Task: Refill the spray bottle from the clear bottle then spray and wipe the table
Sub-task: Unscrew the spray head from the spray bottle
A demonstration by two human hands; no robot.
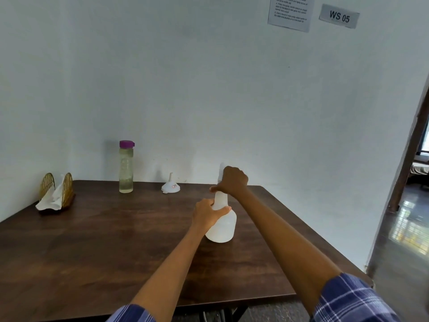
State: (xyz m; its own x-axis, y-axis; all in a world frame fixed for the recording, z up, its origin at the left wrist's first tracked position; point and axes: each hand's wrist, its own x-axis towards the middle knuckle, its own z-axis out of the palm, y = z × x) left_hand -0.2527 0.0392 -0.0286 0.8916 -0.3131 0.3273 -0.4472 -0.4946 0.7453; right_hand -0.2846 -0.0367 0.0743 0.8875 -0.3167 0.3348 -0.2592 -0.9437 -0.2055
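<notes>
Towards the back left, tissues [52,198], the clear bottle [126,167] and a funnel [170,185] are being left untouched. On the table [92,240], the spray bottle [221,225] is being steadied at its neck by the left hand [209,213]. Its head is being gripped by the right hand [232,181], probably for unscrewing, which is best done with the base kept flat and upright.
</notes>
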